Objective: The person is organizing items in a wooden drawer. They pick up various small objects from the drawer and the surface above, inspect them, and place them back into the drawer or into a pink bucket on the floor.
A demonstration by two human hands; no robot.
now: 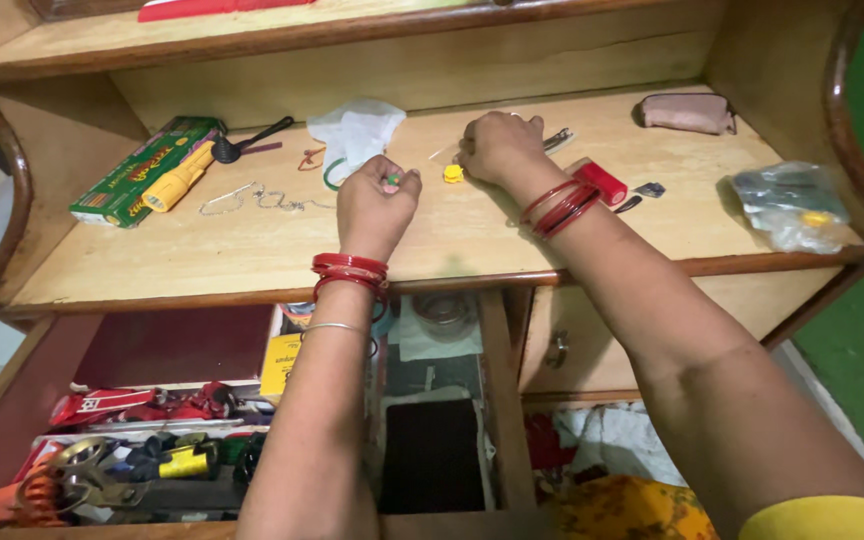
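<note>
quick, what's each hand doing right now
Left hand: closed, pinching a small green bead.
Right hand: curled, knuckles up on the shelf; hold cannot be told.

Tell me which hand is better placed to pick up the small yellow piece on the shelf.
Right. The right hand rests beside the small yellow piece, nearly touching it. The left hand sits farther off and already pinches a small green bit.

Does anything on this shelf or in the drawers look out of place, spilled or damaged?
Nothing looks spilled or broken. The wooden shelf is cluttered with loose small things: a thin chain, a yellow bead and a crumpled plastic bag. The open drawer below is jumbled.
</note>
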